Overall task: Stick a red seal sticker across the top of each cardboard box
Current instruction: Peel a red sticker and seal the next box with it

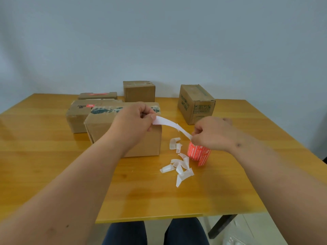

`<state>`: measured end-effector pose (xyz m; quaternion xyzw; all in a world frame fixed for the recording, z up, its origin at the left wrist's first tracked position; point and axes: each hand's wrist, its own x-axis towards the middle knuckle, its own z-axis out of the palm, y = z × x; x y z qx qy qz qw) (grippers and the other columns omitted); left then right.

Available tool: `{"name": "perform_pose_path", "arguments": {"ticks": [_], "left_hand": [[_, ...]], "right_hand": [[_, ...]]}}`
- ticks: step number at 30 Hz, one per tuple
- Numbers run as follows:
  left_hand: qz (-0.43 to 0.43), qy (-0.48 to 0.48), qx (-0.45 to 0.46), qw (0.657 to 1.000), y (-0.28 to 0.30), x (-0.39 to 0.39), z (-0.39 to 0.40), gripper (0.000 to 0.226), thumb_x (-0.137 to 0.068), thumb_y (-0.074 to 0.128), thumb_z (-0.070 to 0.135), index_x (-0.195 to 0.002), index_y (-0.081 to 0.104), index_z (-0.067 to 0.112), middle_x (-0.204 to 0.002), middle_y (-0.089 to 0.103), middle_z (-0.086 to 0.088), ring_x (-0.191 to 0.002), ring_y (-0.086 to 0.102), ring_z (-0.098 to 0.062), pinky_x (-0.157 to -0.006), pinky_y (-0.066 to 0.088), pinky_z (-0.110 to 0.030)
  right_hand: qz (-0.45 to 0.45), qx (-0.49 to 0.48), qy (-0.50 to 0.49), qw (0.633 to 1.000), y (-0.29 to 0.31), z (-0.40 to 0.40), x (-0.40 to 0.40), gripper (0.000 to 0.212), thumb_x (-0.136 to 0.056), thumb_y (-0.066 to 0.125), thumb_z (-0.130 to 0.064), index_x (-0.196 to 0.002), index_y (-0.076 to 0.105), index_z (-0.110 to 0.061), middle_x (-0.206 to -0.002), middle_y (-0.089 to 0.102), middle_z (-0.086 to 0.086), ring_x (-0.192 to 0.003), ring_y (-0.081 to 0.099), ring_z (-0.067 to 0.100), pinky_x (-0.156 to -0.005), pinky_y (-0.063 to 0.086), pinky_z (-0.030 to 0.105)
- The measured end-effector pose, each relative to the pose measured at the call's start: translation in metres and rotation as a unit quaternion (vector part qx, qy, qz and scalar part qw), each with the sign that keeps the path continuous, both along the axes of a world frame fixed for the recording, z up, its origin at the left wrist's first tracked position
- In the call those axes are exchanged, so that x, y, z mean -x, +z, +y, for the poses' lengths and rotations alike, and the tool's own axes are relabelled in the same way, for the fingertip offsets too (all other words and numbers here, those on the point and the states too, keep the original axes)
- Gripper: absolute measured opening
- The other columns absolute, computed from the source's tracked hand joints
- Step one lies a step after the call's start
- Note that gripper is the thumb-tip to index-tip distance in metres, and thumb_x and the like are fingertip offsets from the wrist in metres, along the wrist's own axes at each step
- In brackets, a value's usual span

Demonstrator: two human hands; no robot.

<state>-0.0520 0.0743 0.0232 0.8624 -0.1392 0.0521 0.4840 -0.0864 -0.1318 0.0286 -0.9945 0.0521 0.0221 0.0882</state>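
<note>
Both hands pinch a white strip [172, 127] w/ curled fingers: left hand [136, 121], right hand [210, 133], above red sticker roll [199, 153].

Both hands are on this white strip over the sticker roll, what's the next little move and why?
Probably pull the white strip apart with the left hand, while the right hand pinches its other end above the red roll. The nearest box shows no red seal.

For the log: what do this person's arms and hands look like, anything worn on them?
Both forearms are bare up to the frame edge: no sleeves, gloves, watch or rings visible on the left hand or the right hand. The right wrist carries a small dark mole. Dark blue trousers show below the table edge.
</note>
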Motion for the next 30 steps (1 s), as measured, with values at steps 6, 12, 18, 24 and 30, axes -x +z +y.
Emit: {"name": "perform_pose_path", "arguments": {"ticks": [6, 12, 18, 24, 30], "left_hand": [[-0.122, 0.017, -0.085, 0.989, 0.017, -0.002, 0.014, 0.013, -0.099, 0.051, 0.023, -0.09, 0.06, 0.026, -0.076, 0.057, 0.008, -0.066, 0.05, -0.008, -0.056, 0.038, -0.022], [-0.187, 0.01, -0.148, 0.971, 0.018, 0.002, 0.017, 0.015, -0.1, 0.048, 0.026, -0.1, 0.062, 0.028, -0.072, 0.06, 0.009, -0.065, 0.056, -0.01, -0.058, 0.047, -0.029], [-0.267, 0.003, -0.113, 0.957, 0.009, -0.003, 0.017, 0.014, -0.098, 0.052, 0.021, -0.096, 0.066, 0.022, -0.077, 0.068, 0.003, -0.068, 0.06, -0.014, -0.058, 0.047, -0.029], [-0.355, -0.01, -0.103, 0.929, -0.004, -0.009, 0.02, 0.011, -0.095, 0.06, 0.013, -0.097, 0.07, 0.014, -0.075, 0.068, 0.003, -0.062, 0.055, -0.012, -0.052, 0.041, -0.021], [-0.195, -0.03, 0.008, 0.98, -0.007, -0.01, 0.028, 0.037, -0.094, 0.061, 0.021, -0.13, 0.06, 0.028, -0.111, 0.066, 0.02, -0.102, 0.06, 0.01, -0.088, 0.046, -0.007]], "right_hand": [[0.028, 0.245, -0.018, 0.969, 0.005, 0.006, -0.001, 0.019, -0.083, 0.045, -0.023, -0.067, 0.054, -0.021, -0.074, 0.056, -0.004, -0.082, 0.048, 0.017, -0.087, 0.023, 0.042], [-0.029, -0.082, -0.015, 0.996, 0.017, 0.02, -0.015, 0.021, -0.088, 0.053, -0.007, -0.096, 0.065, -0.022, -0.095, 0.067, -0.003, -0.09, 0.062, 0.017, -0.075, 0.048, 0.03], [0.007, -0.503, -0.086, 0.86, 0.014, 0.028, -0.021, 0.027, -0.099, 0.046, -0.027, -0.108, 0.061, -0.006, -0.081, 0.073, 0.013, -0.062, 0.065, 0.02, -0.06, 0.046, 0.032], [0.026, -0.651, -0.046, 0.757, 0.016, 0.035, -0.026, 0.006, -0.09, 0.063, -0.011, -0.094, 0.065, -0.007, -0.076, 0.069, 0.01, -0.059, 0.063, 0.014, -0.055, 0.049, 0.024], [-0.063, -0.596, 0.017, 0.8, 0.026, 0.037, -0.032, 0.019, -0.084, 0.064, 0.007, -0.097, 0.066, -0.007, -0.072, 0.068, 0.002, -0.065, 0.062, 0.012, -0.057, 0.049, 0.021]]}}
